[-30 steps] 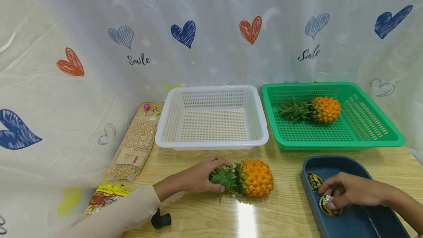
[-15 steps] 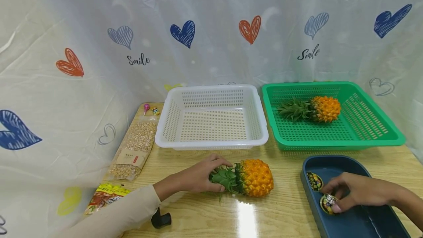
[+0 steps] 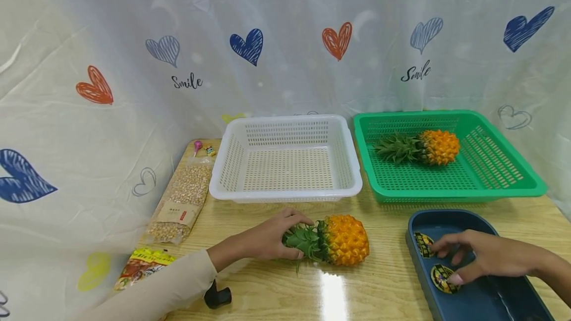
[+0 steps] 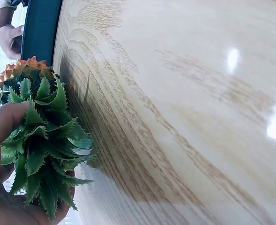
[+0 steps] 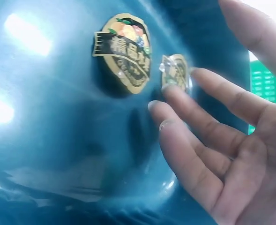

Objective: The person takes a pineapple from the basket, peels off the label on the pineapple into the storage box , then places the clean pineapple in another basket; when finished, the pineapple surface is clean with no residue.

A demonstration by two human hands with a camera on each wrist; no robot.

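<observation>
My left hand (image 3: 272,237) grips the leafy green crown of a small orange pineapple (image 3: 345,239) that lies on its side on the table. In the left wrist view, thumb and fingers curve round the spiky crown (image 4: 44,140). Over a blue tray (image 3: 479,303), my right hand (image 3: 499,256) hovers with loosely bent, spread fingers and nothing between them. Two oval black-and-gold fruit labels sit in the tray: a nearer label (image 3: 441,280) by the thumb and a farther label (image 3: 423,245) by the fingertips. The right wrist view shows the larger-looking label (image 5: 125,54) apart from the fingers.
A white basket (image 3: 285,195) stands at the back. Beside it, a green basket (image 3: 455,194) holds another pineapple (image 3: 439,147). Along the left edge lie a bag of kernels (image 3: 183,197), a colourful packet (image 3: 144,264), a lollipop (image 3: 198,145) and a black object (image 3: 217,297).
My right fingers have come off the nearer label and spread apart; its bright crinkled glint is gone and it shows whole in the tray. The left hand and pineapple have stayed put.
</observation>
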